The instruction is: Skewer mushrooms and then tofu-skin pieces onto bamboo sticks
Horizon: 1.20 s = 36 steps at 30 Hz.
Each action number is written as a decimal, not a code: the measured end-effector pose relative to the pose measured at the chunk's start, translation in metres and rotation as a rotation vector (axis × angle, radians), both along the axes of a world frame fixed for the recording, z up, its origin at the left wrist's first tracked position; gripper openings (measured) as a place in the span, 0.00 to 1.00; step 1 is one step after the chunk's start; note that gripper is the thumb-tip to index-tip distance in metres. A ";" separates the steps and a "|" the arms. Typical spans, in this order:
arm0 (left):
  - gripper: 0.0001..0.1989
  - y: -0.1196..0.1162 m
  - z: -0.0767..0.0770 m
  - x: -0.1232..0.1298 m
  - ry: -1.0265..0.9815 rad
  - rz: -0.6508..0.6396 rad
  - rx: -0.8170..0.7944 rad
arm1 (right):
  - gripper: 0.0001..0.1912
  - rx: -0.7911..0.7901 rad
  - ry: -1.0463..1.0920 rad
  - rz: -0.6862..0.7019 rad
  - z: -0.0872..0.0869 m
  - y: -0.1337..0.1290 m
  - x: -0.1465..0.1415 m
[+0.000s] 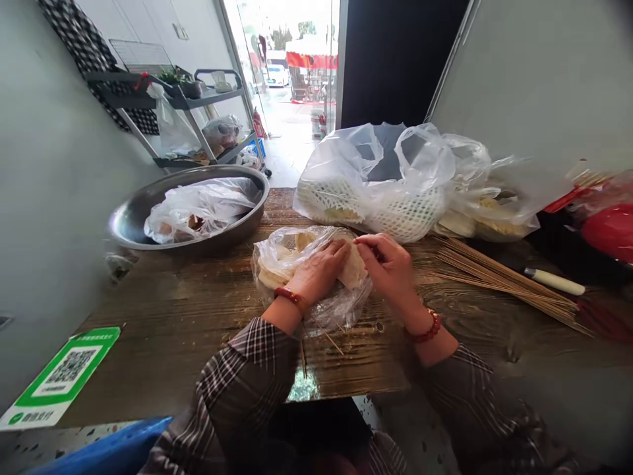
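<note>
My left hand (320, 270) lies flat, fingers stretched out, over a clear plastic bag (329, 310) and pale thin slices (275, 272) in it. Just beyond its fingertips, one pale flat slice (353, 265) stands out of the pile. At that slice's right edge, the fingers of my right hand (388, 264) are pinched together; what they hold is too hidden to make out. A few thin wooden sticks (303, 359) poke out on the table below my left wrist.
Left of the bag sits a large metal basin (222, 236) with a plastic bag (198, 204) in it. Netted produce in plastic bags (408, 208) stands behind. Bamboo skewers (499, 277) and a pale-handled tool (556, 281) lie right. A green QR-code card (64, 369) lies at the left edge.
</note>
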<state>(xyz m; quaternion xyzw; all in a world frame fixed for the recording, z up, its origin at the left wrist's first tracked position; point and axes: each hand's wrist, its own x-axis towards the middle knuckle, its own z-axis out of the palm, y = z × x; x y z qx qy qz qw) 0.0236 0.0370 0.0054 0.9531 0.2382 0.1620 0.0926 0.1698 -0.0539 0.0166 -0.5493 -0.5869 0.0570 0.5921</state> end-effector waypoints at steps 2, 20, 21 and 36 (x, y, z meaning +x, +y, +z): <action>0.23 0.001 -0.001 0.000 0.029 0.029 0.007 | 0.08 0.010 0.002 0.023 0.001 0.000 -0.003; 0.01 -0.012 0.035 -0.044 -0.703 -0.007 -0.524 | 0.17 -0.261 0.135 0.233 -0.005 -0.002 -0.003; 0.01 -0.013 0.035 -0.044 -0.733 -0.012 -0.570 | 0.18 -0.300 0.154 0.266 -0.005 -0.003 -0.003; 0.26 -0.023 0.023 -0.040 -0.849 0.129 -1.042 | 0.23 -0.413 0.808 0.430 -0.007 -0.001 -0.013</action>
